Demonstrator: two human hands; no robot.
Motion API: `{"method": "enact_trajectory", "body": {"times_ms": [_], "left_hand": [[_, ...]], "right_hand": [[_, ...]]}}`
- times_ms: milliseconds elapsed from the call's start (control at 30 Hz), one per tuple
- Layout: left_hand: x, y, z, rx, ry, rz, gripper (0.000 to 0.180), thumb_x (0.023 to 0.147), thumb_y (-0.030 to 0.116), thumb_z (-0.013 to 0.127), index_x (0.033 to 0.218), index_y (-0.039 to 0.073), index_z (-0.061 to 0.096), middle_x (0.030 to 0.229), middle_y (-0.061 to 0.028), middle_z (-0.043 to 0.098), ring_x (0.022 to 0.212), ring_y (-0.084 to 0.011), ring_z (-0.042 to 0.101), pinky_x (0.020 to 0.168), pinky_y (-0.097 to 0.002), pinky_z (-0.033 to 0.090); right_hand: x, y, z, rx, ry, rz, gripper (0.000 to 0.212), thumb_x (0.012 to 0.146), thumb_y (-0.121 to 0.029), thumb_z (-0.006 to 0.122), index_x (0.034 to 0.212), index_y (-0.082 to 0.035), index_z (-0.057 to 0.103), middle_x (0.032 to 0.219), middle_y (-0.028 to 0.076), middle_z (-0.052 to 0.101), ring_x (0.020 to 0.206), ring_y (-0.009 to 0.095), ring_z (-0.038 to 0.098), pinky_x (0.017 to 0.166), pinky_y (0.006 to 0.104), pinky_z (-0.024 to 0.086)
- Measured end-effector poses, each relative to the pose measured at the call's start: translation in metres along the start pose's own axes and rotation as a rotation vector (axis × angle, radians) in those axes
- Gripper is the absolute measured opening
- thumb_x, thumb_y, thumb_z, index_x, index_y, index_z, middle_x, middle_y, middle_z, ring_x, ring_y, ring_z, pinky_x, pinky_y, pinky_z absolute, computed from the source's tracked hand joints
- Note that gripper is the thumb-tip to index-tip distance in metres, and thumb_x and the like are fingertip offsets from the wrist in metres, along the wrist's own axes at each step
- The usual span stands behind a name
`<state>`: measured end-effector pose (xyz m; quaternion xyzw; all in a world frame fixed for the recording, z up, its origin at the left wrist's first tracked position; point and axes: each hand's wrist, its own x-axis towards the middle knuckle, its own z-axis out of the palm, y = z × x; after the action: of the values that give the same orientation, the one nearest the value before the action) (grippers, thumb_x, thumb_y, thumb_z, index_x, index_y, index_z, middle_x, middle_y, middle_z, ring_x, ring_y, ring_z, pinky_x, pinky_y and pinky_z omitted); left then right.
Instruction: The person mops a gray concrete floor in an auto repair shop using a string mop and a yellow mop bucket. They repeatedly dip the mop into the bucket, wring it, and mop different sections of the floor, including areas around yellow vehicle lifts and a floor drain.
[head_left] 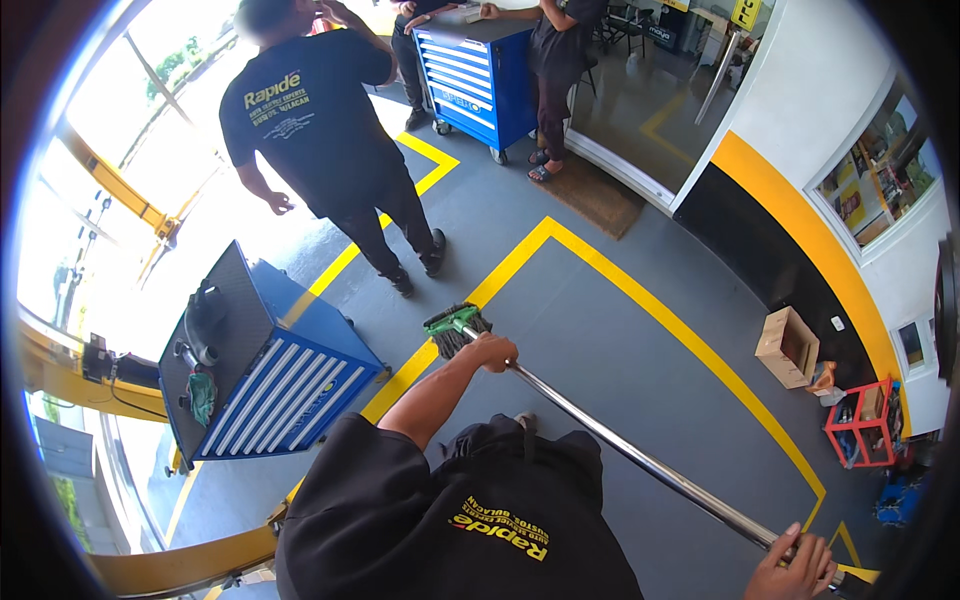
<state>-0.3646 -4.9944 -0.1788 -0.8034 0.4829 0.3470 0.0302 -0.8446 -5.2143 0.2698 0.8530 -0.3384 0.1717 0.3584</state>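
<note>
I hold a mop with a long silver pole, a green clamp and dark grey strands, slanting across in front of my body. My left hand is closed round the pole just behind the mop head. Near the black end of the pole, at the lower right, my right hand is wrapped round it. Whether the strands touch the floor, I cannot tell.
A blue tool cabinet stands close on my left. A person in dark clothes stands ahead, with others by a second blue cabinet. A cardboard box and red rack line the right wall. Yellow lines mark the floor.
</note>
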Motion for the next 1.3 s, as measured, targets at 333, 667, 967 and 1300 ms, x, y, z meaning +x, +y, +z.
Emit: {"method": "enact_trajectory", "body": {"times_ms": [333, 667, 967, 1300], "left_hand": [[0.214, -0.114, -0.097, -0.355, 0.526, -0.329, 0.051, 0.085, 0.004, 0.066, 0.132, 0.023, 0.067, 0.119, -0.0076, 0.072, 0.121, -0.0314, 0.068, 0.093, -0.0483, 0.057], [0.218, -0.102, -0.071, -0.73, 0.088, -0.341, 0.036, 0.092, 0.019, 0.055, 0.122, 0.021, 0.076, 0.116, -0.0143, 0.077, 0.113, -0.036, 0.072, 0.097, -0.0499, 0.057], [0.192, -0.089, -0.248, -1.102, 0.701, -0.598, 0.024, 0.097, 0.014, 0.062, 0.118, 0.011, 0.074, 0.117, -0.015, 0.076, 0.107, -0.0322, 0.074, 0.093, -0.0423, 0.058], [0.213, -0.052, -0.317, -2.097, 0.603, -0.425, 0.067, 0.113, 0.056, 0.039, 0.148, -0.001, 0.049, 0.132, -0.0199, 0.068, 0.118, -0.0286, 0.07, 0.094, -0.044, 0.06]], "right_hand": [[0.096, -0.127, 0.199, 0.492, -1.093, -0.421, 0.043, 0.103, -0.039, 0.066, 0.13, -0.005, 0.066, 0.093, 0.019, 0.073, 0.083, 0.033, 0.07, 0.075, 0.0498, 0.055], [0.238, -0.411, 0.553, 0.985, -1.462, -0.307, 0.024, 0.1, -0.014, 0.062, 0.113, 0.005, 0.057, 0.083, 0.023, 0.067, 0.063, 0.033, 0.068, 0.055, 0.0456, 0.054], [0.432, -0.526, 0.481, 1.402, -1.93, 0.022, 0.024, 0.1, 0.002, 0.059, 0.121, 0.001, 0.048, 0.069, 0.004, 0.051, 0.048, 0.012, 0.053, 0.036, 0.0311, 0.045], [0.475, -0.843, 0.522, 1.911, -1.938, 0.161, 0.01, 0.103, -0.007, 0.061, 0.099, -0.005, 0.052, 0.074, 0.005, 0.053, 0.055, 0.014, 0.056, 0.044, 0.0295, 0.05]]}}
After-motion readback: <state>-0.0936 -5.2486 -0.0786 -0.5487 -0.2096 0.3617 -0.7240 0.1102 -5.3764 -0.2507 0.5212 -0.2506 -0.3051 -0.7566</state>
